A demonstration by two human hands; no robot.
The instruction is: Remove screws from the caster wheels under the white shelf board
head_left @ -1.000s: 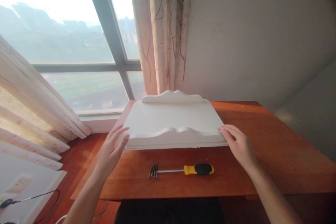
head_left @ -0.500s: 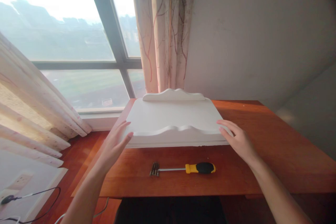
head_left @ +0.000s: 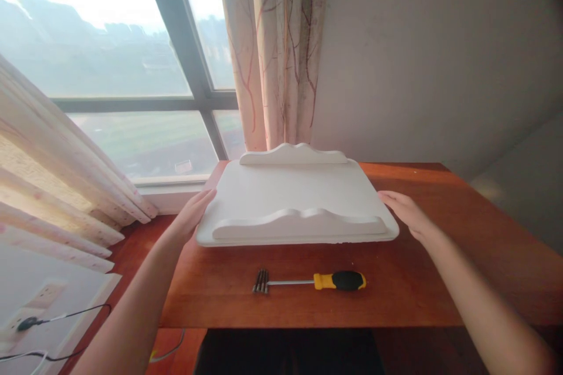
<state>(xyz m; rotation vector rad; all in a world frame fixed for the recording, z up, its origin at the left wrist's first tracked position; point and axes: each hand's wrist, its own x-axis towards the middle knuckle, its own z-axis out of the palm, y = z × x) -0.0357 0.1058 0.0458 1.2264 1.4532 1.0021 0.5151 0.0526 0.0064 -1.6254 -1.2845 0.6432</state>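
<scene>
Panel: I saw the white panel [head_left: 294, 193] lying flat on the tabletop [head_left: 440, 281], with its long side across my view.
Rails: a wavy-topped near rail [head_left: 299, 224] stood along the panel's front edge, and a matching far rail [head_left: 292, 155] stood along its back edge.
Left hand: I had the left hand [head_left: 192, 215] at the panel's left edge. The fingers were stretched out and laid against the side, not curled round it. The hand was released and gripped nothing.
Right hand: the right hand [head_left: 407, 211] sat at the panel's right edge, close to the front corner. Its fingers were straight and touched the side, and the hand was likewise released. I could not tell whether any fingertip reached under the board.
Screwdriver: a screwdriver [head_left: 328, 280] with a yellow and black handle lay on the tabletop just in front of the panel and parallel to its front edge, clear of both hands.
Pins: a small bundle of dark metal pins [head_left: 260, 281] lay at the screwdriver's tip, in front of the panel's middle. I could not tell whether they were screws or bits.
Behind the panel: a patterned curtain [head_left: 281, 53] hung against a pale wall.
Left of the panel: there was a large window [head_left: 109, 58], and lower down a dark cable [head_left: 57, 319] well below tabletop level.
</scene>
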